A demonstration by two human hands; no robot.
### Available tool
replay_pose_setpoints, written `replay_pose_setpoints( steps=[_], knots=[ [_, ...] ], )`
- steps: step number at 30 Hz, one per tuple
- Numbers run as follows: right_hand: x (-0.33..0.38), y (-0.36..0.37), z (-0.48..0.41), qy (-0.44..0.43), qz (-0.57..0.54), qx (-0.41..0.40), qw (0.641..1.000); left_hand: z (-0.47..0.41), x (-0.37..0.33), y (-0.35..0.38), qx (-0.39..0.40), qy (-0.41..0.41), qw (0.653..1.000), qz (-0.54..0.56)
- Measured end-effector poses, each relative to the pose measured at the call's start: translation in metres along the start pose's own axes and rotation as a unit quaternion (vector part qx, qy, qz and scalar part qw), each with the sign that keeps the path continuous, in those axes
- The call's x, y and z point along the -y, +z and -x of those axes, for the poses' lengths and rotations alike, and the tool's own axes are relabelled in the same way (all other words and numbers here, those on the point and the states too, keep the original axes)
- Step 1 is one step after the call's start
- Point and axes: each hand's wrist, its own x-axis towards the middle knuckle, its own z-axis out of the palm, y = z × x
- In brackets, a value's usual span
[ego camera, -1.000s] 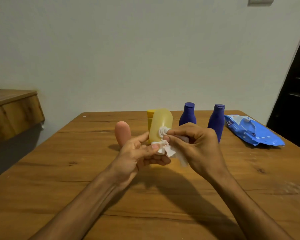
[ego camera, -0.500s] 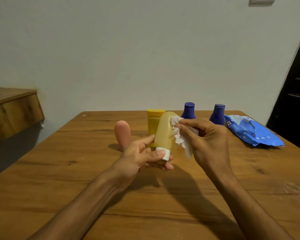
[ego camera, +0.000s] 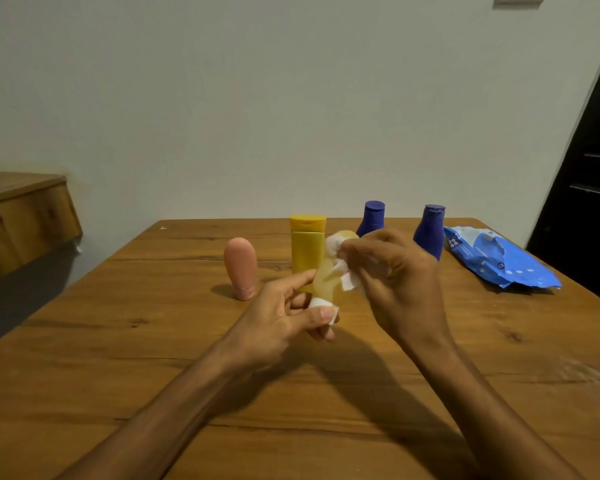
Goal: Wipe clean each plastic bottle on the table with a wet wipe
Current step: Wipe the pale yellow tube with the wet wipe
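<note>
My left hand (ego camera: 278,320) holds a pale yellow translucent bottle (ego camera: 324,284) above the middle of the tabletop (ego camera: 118,341), in front of the other bottles. It is turned upside down: its white cap (ego camera: 321,306) points down toward me and its rounded base points up. The thumb lies across the cap and the forefinger stretches up along the bottle's left side, so the hand pinches the cap end. The plastic looks cloudy and softly glossy, and I see no label on the side facing me.

My right hand (ego camera: 400,275) is curled around a crumpled white wet wipe (ego camera: 347,282) and presses it against the upper right part of the bottle; a wad of the wipe bulges over the rounded base.

Behind it, an opaque yellow bottle (ego camera: 307,252) with a flip lid stands upright. A pink bottle (ego camera: 240,268) stands on its cap to the left. Two dark blue bottles (ego camera: 373,218) (ego camera: 430,232) stand farther right, the nearer one partly hidden by my right hand. A torn-open blue wet wipe pack (ego camera: 492,263) lies flat near the right edge.
</note>
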Motion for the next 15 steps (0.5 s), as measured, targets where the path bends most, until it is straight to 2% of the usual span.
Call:
replay_pose_setpoints(
  steps=[9,15],
  knots=[
    [-0.002,-0.006,-0.004,0.012,0.007,-0.023,1.0,0.001,-0.002,0.001,0.009,-0.008,1.0,-0.014],
    [0.01,0.002,0.002,-0.034,0.019,0.071,0.997,0.0,-0.007,0.0,-0.045,-0.007,0.997,0.059]
  ],
)
